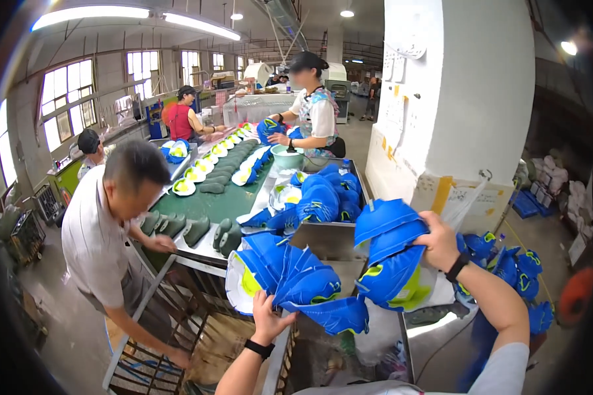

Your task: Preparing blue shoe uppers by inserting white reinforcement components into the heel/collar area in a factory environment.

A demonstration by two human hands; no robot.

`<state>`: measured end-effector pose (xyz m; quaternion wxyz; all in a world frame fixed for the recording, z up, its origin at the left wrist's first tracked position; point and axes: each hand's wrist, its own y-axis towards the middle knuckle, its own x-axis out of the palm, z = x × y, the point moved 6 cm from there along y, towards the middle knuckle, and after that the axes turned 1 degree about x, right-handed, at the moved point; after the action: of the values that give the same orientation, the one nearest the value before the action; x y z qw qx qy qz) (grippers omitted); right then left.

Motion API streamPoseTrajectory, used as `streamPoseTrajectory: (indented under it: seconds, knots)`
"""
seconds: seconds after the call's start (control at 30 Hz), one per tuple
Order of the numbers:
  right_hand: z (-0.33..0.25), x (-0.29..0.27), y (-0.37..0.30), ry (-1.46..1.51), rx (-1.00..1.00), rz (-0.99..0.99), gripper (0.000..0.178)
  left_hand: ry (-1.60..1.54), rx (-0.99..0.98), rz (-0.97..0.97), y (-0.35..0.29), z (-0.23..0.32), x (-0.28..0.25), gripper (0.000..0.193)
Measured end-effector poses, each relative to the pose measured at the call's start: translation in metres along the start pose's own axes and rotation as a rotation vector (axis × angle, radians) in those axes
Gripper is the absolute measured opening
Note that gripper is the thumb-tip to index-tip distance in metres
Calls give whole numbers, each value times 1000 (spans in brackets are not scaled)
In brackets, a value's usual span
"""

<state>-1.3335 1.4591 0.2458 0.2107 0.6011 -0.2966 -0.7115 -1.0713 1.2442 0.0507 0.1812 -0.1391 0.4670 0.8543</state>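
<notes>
Blue shoe uppers with lime-green lining are in both my hands. My left hand (268,320) is closed on the lower edge of a fanned bunch of shoe uppers (306,280), its thumb pointing right. On the right, my right hand (439,240) grips a nested stack of shoe uppers (392,247) from its right side. The two bunches are close together at the front of the bench. Just beyond them, a metal tray (329,232) holds a heap of blue uppers (323,197). The fingers under the left bunch are partly hidden.
Dark green shoe lasts (194,230) line the green conveyor table (207,205). A person (109,230) bends over a metal rack cart (201,349) at left. Another person (316,118) handles uppers beyond the tray. A white pillar (481,99) stands right; more uppers (517,270) hang below it.
</notes>
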Motion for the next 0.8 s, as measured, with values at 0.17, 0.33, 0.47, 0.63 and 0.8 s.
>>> streamPoseTrajectory:
  seconds: [0.17,0.33,0.47,0.63,0.8]
  knots:
    - [14,83,56,-167,-235,-11,6,57,-63,77,21,-35,16,41]
    - [55,165,133,-196,-291,51,9,20,-159,179,53,-79,54,41]
    - [112,224,178,-60,-101,203,11,-31,-225,266,102,-128,102,41]
    - [154,269,229,-5,-24,135,15,-4,-288,440,180,-203,133,50]
    - [207,312,271,-98,4,154,13,212,-269,411,243,-256,151,49]
